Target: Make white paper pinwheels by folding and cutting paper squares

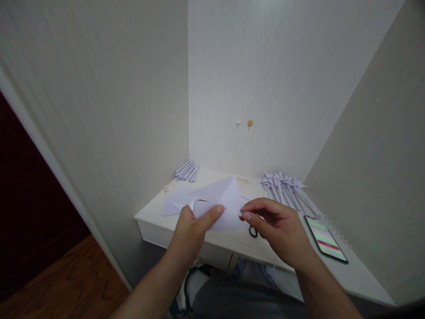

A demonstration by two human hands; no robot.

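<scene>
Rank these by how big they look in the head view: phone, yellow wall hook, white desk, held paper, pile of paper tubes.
1. White desk
2. Held paper, helped by nearness to the camera
3. Phone
4. Pile of paper tubes
5. Yellow wall hook

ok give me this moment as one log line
left hand: holding white paper | right hand: at paper's right side, grip unclear | paper pinwheels: bunched on table | phone: on table, screen lit
</scene>
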